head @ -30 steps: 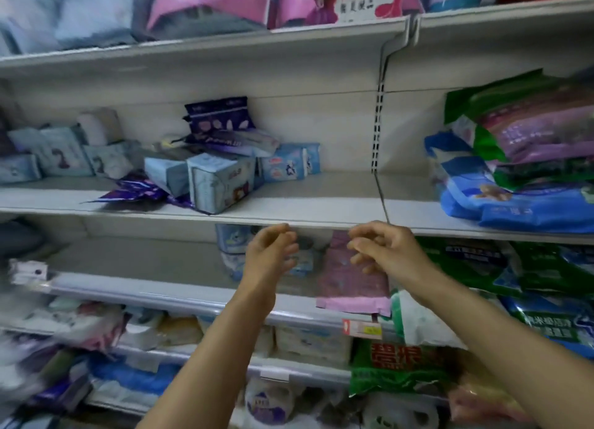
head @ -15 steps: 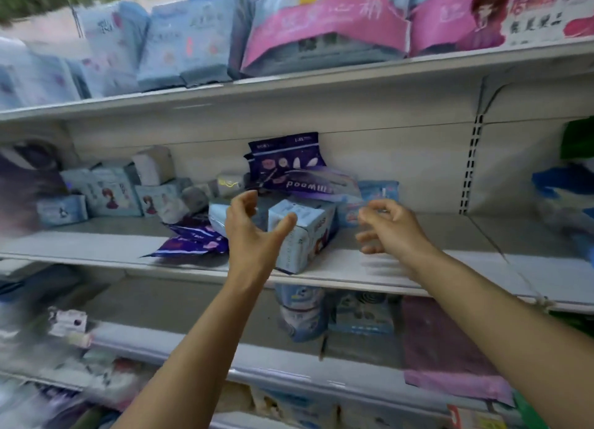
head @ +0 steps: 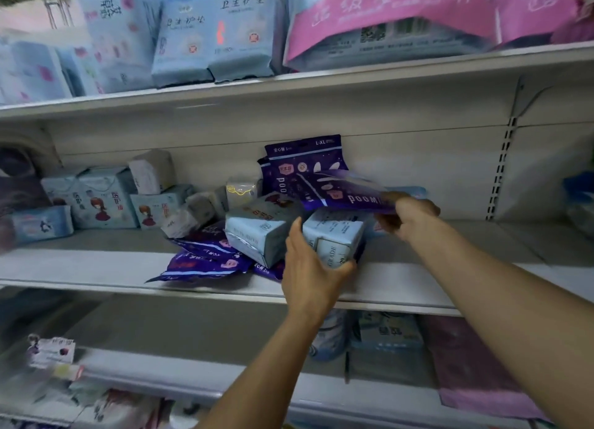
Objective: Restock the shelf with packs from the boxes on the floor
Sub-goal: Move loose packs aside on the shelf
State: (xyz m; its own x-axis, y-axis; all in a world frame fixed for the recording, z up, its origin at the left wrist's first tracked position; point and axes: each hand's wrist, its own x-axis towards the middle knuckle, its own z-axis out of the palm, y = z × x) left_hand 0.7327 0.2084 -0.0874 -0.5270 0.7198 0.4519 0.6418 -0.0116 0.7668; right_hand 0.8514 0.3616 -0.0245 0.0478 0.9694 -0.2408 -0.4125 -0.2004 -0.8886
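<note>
Shelf (head: 96, 268) | left hand (head: 308, 268) grips blue pack (head: 334, 235) | right hand (head: 408, 216) pinches purple pack (head: 344, 194)

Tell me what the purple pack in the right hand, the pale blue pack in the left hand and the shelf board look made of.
Purple pack: thin glossy plastic film, probably; it bends and shines.
Pale blue pack: soft matte plastic wrap, folded and creased at its end.
Shelf board: looks like painted metal, smooth, off-white.

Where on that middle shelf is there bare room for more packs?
Bare board lies right of the right hand, out to the slotted upright, and along the front left edge. The middle is crowded with purple packs and pale blue packs.
</note>
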